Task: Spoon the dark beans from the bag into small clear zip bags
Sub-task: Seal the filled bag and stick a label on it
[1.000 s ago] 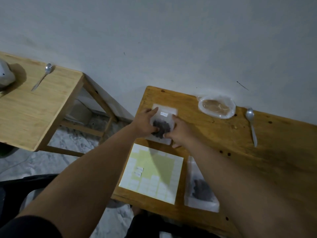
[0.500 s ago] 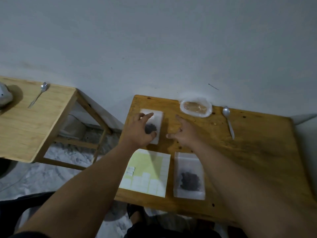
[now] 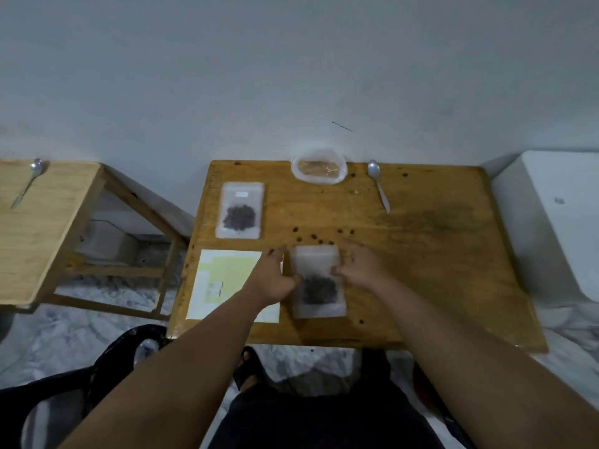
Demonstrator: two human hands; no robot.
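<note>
Two on the bench (image 3: 421, 260): far zip bag (image 3: 240, 196) lying back left, near zip bag (image 3: 316, 264) sitting between my hands, dark beans (image 3: 319, 290) inside both.
Left hand (image 3: 275, 280): fingers (image 3: 275, 256) loosely spreading, thumb touching its edge.
Right hand (image 3: 359, 267): fingers curling beside it; pinching or not, I cannot tell.

Dim, flat indoor light, cool grey cast; source out of view. Wall (image 3: 291, 76) evenly lit, slightly darker toward upper corners. Shadows soft, faint; deepest under desk's (image 3: 421, 270) near edge. Weak glint on spoon (image 3: 377, 184) by desk's far edge. Whole frame soft, grainy; left hand (image 3: 275, 280) and right hand (image 3: 359, 268) slightly smeared. Wide-angle stretch at bottom: forearms (image 3: 486, 367) balloon, desk edges bow.
</note>
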